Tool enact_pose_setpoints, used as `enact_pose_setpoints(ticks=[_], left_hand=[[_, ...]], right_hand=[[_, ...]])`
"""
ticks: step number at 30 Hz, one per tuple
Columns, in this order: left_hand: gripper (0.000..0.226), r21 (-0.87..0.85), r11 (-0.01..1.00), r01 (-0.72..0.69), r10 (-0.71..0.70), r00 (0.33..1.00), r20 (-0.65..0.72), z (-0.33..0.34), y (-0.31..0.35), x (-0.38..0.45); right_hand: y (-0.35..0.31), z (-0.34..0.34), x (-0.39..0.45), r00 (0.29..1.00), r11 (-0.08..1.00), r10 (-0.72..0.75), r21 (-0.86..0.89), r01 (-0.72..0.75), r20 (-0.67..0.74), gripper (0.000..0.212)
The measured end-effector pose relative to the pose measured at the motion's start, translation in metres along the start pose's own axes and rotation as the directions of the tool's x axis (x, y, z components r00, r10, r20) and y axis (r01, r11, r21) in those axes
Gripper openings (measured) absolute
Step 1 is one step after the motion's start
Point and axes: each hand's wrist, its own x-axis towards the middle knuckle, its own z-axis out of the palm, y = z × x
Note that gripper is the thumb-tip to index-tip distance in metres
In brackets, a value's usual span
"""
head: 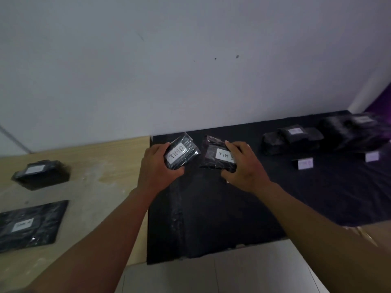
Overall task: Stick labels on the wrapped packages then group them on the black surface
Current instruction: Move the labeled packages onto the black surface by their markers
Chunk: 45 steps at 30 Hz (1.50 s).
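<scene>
My left hand [157,168] grips a small black wrapped package [186,152] with a white label reading "TIM B", tilted, above the black surface [211,218]. Beside it my right hand [243,166] grips a second black wrapped package [213,155] with a similar white "TIM B" label. The two packages are side by side, a small gap between them. Farther right on the black surface lies a group of labelled black packages [294,138] and a bigger group [355,130], each with a small white label card [304,163] in front.
On the wooden tabletop [101,187] to the left lie a boxy labelled black package [41,174] and a flat labelled black package [27,225]. A white wall rises behind. Pale floor tiles [232,275] show below the table edge.
</scene>
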Motion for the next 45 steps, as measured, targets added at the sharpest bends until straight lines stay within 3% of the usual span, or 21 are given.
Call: enact_pose_setpoints(ticks=[9, 23, 37, 45], left_hand=[[0.094, 0.006, 0.997, -0.072, 0.072, 0.997, -0.003, 0.063, 0.080, 0.014], [0.088, -0.041, 0.997, -0.060, 0.061, 0.998, 0.006, 0.192, 0.250, 0.050], [0.084, -0.053, 0.983, -0.174, 0.177, 0.982, 0.068, 0.257, 0.280, 0.131], [0.087, -0.056, 0.994, -0.093, 0.096, 0.993, 0.063, 0.283, 0.278, 0.156]], right_hand=[[0.086, -0.061, -0.023, 0.999, 0.997, 0.039, -0.059, -0.040, -0.018, 0.090], [0.268, -0.175, -0.041, 0.990, 0.984, 0.142, -0.114, -0.140, 0.012, 0.091], [0.351, -0.184, 0.003, 0.978, 0.973, 0.201, -0.130, -0.192, 0.062, 0.094], [0.388, -0.172, 0.046, 0.977, 0.981, 0.161, -0.132, -0.143, 0.142, 0.094]])
